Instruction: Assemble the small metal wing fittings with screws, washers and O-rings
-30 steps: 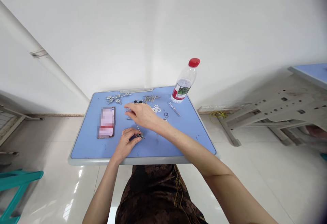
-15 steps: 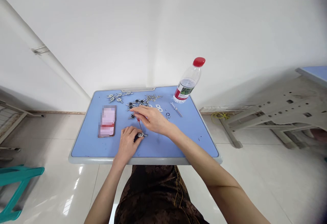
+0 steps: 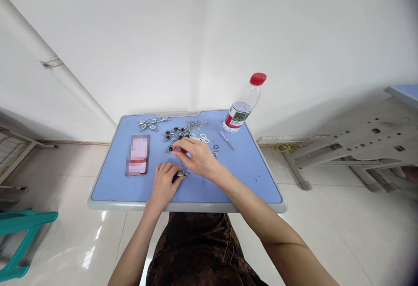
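Note:
Near the front of the blue table, my left hand [image 3: 164, 181] pinches a small silver metal fitting [image 3: 182, 173] against the tabletop. Above it, my right hand [image 3: 198, 156] is closed around a screwdriver, whose thin shaft [image 3: 182, 164] points down at the fitting; its handle is mostly hidden by my fingers. Beyond my right hand lie several metal parts with round black discs [image 3: 176, 129]. Flat white-silver plates with holes [image 3: 204, 136] lie just past my right knuckles.
A phone [image 3: 138, 155] lies at the left, with several assembled silver fittings [image 3: 153, 121] behind it. Silver screws or pins [image 3: 195, 125] sit at the back. On the right are a red-capped bottle [image 3: 240, 107], a slim syringe-like tool [image 3: 227, 140] and tiny metal pieces [image 3: 216, 152].
My right hand has turned and shifted slightly right, so the red screwdriver handle seen earlier is now mostly covered. My left hand stays on the fitting.

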Available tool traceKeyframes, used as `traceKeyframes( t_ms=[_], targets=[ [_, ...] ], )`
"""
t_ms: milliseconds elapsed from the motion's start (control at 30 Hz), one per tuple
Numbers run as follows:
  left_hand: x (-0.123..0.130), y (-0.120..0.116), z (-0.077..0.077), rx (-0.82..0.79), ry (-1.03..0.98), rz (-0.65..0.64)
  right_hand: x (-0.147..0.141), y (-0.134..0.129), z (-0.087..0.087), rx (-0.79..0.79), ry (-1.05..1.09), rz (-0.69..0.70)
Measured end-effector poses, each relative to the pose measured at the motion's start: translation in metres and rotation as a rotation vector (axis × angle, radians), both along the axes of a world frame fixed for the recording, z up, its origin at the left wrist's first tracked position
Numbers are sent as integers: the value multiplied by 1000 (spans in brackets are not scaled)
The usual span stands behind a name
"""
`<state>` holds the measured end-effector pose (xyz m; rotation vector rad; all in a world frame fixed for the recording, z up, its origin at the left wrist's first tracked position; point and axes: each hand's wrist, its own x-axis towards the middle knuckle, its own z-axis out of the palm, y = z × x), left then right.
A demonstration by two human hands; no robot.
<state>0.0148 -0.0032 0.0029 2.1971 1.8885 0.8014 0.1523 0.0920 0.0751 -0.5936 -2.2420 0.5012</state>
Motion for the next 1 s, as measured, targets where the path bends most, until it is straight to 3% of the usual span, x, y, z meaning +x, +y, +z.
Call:
traceKeyframes(
  t_ms=[267,533,767,1000],
  targets=[
    [0,1,-1,0,1,9,0,-6,-5,176,-84,-38],
    [0,0,1,-25,-18,5,12,-2,8,-5,-43,131],
    [1,0,1,-43,-42,10,9,-3,11,-116,6,-16],
    [0,-1,1,-50,-52,15,7,-6,9,-129,-11,-191]
  ],
)
